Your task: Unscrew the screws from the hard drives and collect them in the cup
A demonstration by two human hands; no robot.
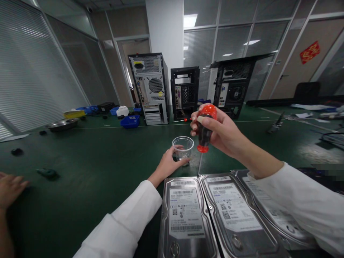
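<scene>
My right hand (224, 134) is wrapped round the red and black handle of a screwdriver (205, 132), held upright. Its shaft runs down to the far corners of two hard drives, where the tip meets the seam between the left hard drive (185, 211) and the middle hard drive (231, 208). Exactly which drive the tip touches I cannot tell. Fingers and thumb of my left hand (172, 161) close round a clear plastic cup (183, 145) standing just beyond the left drive. Some small things show at the cup's bottom, too small to name.
A third hard drive (276, 208) lies partly under my right sleeve. Computer cases (154, 89) stand at the back, with a small screwdriver (185, 120) before them. Blue tray (130, 121) and metal bowl (62, 124) are at back left. Another person's hand (10, 188) rests at far left.
</scene>
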